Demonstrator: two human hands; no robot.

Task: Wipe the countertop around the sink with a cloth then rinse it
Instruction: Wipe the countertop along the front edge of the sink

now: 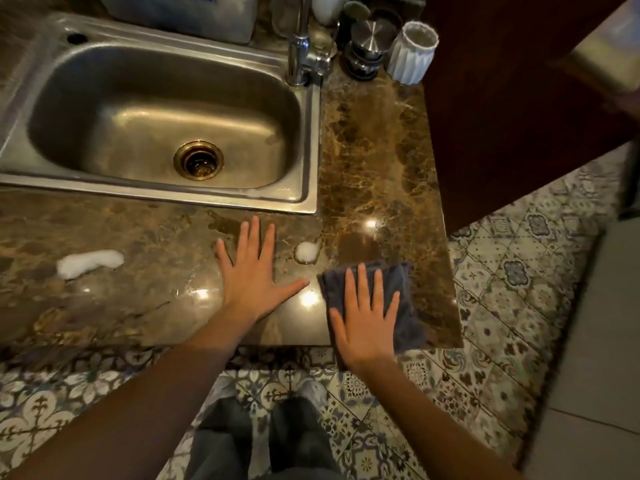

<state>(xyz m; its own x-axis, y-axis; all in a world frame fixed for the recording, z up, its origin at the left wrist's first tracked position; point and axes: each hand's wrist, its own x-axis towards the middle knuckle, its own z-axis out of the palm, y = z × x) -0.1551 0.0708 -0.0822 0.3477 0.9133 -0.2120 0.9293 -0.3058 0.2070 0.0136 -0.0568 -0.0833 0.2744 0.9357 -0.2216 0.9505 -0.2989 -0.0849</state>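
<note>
A folded dark grey cloth [401, 292] lies on the brown marble countertop [377, 161] near its front right corner. My right hand [365, 320] presses flat on the cloth with fingers spread. My left hand [251, 275] rests flat and open on the bare counter just left of it, in front of the steel sink [311, 147]. A small blob of white foam [306, 251] sits between the two hands, and a longer foam streak [88, 262] lies further left. The faucet [300, 46] stands at the sink's back right corner.
A white ribbed cup [412, 53] and dark metal containers [367, 43] stand behind the counter's right strip. A dark wooden cabinet [512, 109] borders the counter on the right. Patterned floor tiles [502, 306] and my feet show below the counter's front edge.
</note>
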